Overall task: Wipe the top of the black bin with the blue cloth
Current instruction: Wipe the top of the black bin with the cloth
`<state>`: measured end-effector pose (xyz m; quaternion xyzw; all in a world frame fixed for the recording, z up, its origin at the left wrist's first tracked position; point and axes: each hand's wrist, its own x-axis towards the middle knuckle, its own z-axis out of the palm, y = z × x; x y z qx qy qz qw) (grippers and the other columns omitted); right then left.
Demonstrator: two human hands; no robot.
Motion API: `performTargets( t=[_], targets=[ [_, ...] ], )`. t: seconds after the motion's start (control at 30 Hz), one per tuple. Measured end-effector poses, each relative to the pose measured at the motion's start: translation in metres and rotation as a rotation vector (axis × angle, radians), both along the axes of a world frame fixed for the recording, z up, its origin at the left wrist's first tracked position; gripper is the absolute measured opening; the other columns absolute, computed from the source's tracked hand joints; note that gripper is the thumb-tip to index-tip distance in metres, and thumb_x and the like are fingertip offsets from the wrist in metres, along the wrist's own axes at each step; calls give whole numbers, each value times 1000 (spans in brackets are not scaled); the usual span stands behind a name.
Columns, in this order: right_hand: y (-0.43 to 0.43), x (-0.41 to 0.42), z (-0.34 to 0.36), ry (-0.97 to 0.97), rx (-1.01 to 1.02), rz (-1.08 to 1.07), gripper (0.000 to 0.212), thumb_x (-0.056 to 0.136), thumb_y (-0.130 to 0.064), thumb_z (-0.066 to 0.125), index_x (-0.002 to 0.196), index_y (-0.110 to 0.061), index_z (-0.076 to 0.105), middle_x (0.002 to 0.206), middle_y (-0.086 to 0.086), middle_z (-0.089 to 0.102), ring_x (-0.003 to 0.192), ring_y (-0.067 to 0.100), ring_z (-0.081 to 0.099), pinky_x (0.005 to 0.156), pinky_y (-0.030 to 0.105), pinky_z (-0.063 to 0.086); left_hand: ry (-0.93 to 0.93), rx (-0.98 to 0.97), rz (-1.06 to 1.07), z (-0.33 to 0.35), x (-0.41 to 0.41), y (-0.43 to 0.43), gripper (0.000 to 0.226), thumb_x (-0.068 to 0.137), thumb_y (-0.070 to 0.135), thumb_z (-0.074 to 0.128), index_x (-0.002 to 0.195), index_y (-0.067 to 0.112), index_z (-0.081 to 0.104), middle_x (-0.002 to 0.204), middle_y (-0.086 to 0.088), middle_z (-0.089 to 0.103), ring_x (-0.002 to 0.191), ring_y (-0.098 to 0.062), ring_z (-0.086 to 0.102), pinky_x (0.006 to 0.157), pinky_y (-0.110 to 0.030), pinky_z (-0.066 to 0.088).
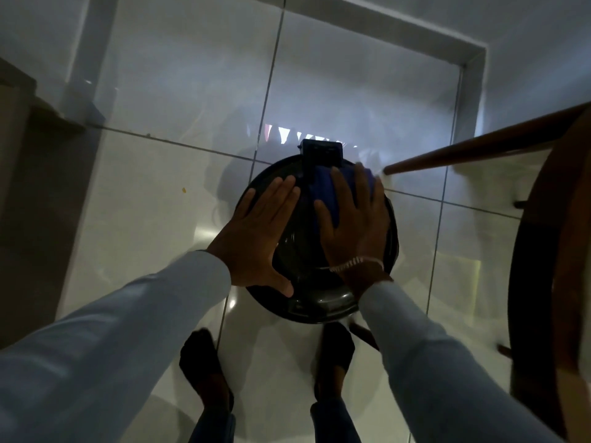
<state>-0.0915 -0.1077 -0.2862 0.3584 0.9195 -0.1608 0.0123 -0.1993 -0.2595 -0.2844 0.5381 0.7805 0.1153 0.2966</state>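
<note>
The soft, light cloth [323,199] lies on the far right part of the bin [319,302] lid under the flat, open right hand [351,219], while the open left hand [256,238] probably steadies the smooth, likely slippery lid.

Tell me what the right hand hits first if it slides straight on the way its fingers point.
Probably the black hinge block at the bin lid's far edge; the right hand presses the blue cloth just short of it.
</note>
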Motion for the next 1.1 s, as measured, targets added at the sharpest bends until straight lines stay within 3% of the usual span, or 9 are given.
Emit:
performTargets(
  t=[0.17, 0.3, 0.4, 0.5, 0.6, 0.73, 0.83, 0.97, 1.1],
  targets=[
    [-82, 51, 9, -39, -48, -305, 70, 90, -55, 39, 149, -24, 19, 160, 12, 10, 147, 38, 1, 117, 53, 12, 36, 12, -8, -1, 0, -1, 140, 54, 84, 61, 148, 17, -17, 160, -2, -22, 147, -21, -21, 120, -48, -6],
    [-133, 43, 22, 3, -258, -314, 69, 89, -57, 25, 150, -26, 15, 160, 2, -3, 145, 29, -14, 118, 50, 0, 24, -13, -47, 7, -2, 0, 121, 72, 64, 63, 148, 12, -16, 160, -8, -20, 146, -24, -21, 122, -53, -1],
    [-103, 53, 38, 218, -382, -336, 54, 93, -36, 31, 144, -21, 30, 154, -6, 10, 146, 22, 1, 120, 51, 13, -69, -109, -96, 25, -14, -1, 117, 77, 38, 72, 146, 12, -19, 158, -7, -24, 140, -16, -28, 122, -44, -8],
    [-36, 61, 39, 264, -228, -295, 50, 92, -20, 33, 141, -14, 36, 154, 8, 29, 146, 28, 14, 118, 50, 21, -176, 90, 201, 45, -2, -10, 90, 78, 11, 53, 150, 11, -2, 162, -11, -5, 143, -16, -17, 123, -47, 0],
    [10, 49, 24, 184, -288, -141, 46, 99, -17, 35, 144, -18, 30, 157, 8, 24, 148, 26, 9, 120, 51, 20, -148, 314, 376, 50, 60, -7, 75, 83, 34, 45, 150, 16, 16, 161, -10, 15, 149, -29, 4, 119, -60, 12],
    [26, 44, -7, 116, -248, 77, 47, 99, -20, 34, 145, -14, 27, 158, 12, 21, 147, 27, 12, 119, 54, 18, 83, 103, 211, 16, 131, 3, 107, 70, 72, 57, 150, 31, -1, 163, -3, -2, 147, -39, -10, 106, -79, 6],
    [26, 48, -20, 158, -187, 102, 51, 96, -23, 33, 146, -13, 26, 157, 15, 23, 147, 30, 15, 118, 55, 19, 182, 114, 215, -4, 130, -1, 103, 69, 57, 64, 151, 31, 8, 162, -1, 8, 147, -39, -2, 106, -77, 14],
    [26, 50, -25, 201, -146, 120, 53, 95, -32, 30, 146, -18, 22, 157, 13, 24, 146, 30, 18, 117, 56, 21, 173, 291, 221, -15, 116, -6, 65, 83, 39, 51, 144, 23, 36, 156, -2, 32, 148, -35, 13, 117, -61, 10],
    [25, 51, -27, 196, -132, 127, 54, 95, -38, 26, 145, -28, 11, 157, 3, 15, 147, 27, 15, 118, 56, 19, 66, 388, 368, -6, 97, -2, 52, 86, 28, 44, 136, 14, 49, 150, -6, 42, 145, -38, 21, 114, -65, 18]
  ],
)
